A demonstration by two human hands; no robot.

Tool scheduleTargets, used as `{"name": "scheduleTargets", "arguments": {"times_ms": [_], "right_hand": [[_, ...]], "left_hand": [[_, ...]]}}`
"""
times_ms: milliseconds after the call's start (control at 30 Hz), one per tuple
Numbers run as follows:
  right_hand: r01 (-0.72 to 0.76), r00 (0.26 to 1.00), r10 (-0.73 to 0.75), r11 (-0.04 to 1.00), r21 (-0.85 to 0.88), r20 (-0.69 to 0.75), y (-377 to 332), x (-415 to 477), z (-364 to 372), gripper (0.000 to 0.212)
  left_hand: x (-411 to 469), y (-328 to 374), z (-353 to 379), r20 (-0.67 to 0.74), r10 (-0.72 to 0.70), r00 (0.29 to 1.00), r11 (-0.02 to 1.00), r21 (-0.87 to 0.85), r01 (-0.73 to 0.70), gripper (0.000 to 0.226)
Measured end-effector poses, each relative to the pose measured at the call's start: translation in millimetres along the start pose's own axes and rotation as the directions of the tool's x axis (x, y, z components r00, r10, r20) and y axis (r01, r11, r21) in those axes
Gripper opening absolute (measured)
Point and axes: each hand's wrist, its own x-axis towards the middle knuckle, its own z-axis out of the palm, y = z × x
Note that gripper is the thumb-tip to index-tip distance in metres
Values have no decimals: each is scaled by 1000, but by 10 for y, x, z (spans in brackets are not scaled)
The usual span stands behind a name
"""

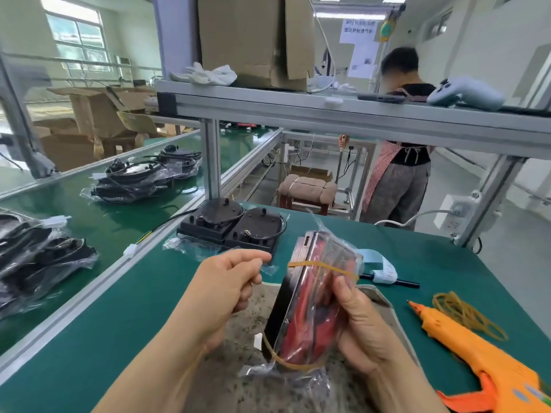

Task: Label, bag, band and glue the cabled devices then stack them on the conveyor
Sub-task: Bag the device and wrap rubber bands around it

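Right fingers (346, 296) curled round bagged device (307, 311) (rubber bands (322, 265) across it), left fingers (247, 260) pinching a thin band (260, 268)

Bright daylight, window (74, 40) glare, wide-angle edge distortion

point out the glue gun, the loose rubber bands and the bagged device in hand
glue gun (483, 363), head view, orange body
rubber bands (460, 310), head view, middle of the loose pile
bagged device (310, 308), head view, red face under the bag
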Motion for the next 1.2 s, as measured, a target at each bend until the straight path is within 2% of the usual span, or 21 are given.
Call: {"name": "scheduleTargets", "arguments": {"times_ms": [133, 267, 333, 433, 533, 633, 733, 833, 933, 1033, 1133, 1200], "right_hand": [[-17, 1000, 17, 997, 72, 6, -68, -2, 41, 74], [-17, 1000, 17, 995, 99, -2, -141, -14, 113, 73], [-32, 999, 29, 993, 114, 32, -151, -26, 150, 66], [-36, 999, 37, 988, 148, -6, -135, -35, 190, 52], [-34, 995, 49, 987, 160, -88, -151, -20, 217, 51], [-54, 996, 58, 996, 70, -65, -144, -47, 258, 47], [-51, 994, 41, 993, -108, -97, -175, -67, 293, 45], [-86, 973, 13, 948, -308, -231, -265, -104, 241, 52], [-101, 982, 31, 920, -378, -185, -334, -158, 153, 42], [-51, 978, -36, 915, -401, -206, -391, -204, 78, 58], [-41, 972, -99, 821, -569, -212, -454, -257, 16, 44], [-71, 971, -102, 740, -669, -217, -455, -316, -18, 42]], "left_hand": [[-91, 41, 77, -46, 136, 990, 978, 164, -127, 27], [-192, 53, 141, 6, 199, 980, 937, 293, -192, 25], [-239, 51, 159, 55, 218, 974, 931, 288, -224, 29], [-253, 22, 156, 134, 224, 965, 941, 228, -250, 59], [-231, -8, 130, 162, 223, 961, 944, 211, -255, 57], [-218, -33, 119, 200, 137, 970, 963, 202, -177, 43], [-215, -4, 110, 145, 222, 964, 940, 233, -251, 29], [-195, 28, 39, 149, 333, 931, 881, 303, -364, 34], [-158, 41, -45, 280, 354, 892, 860, 278, -428, 48], [-88, 4, -102, 383, 411, 827, 727, 409, -551, 62], [-7, -140, -106, 472, 445, 761, 549, 528, -648, 62], [60, -296, -112, 504, 474, 722, 448, 568, -691, 66]]}}
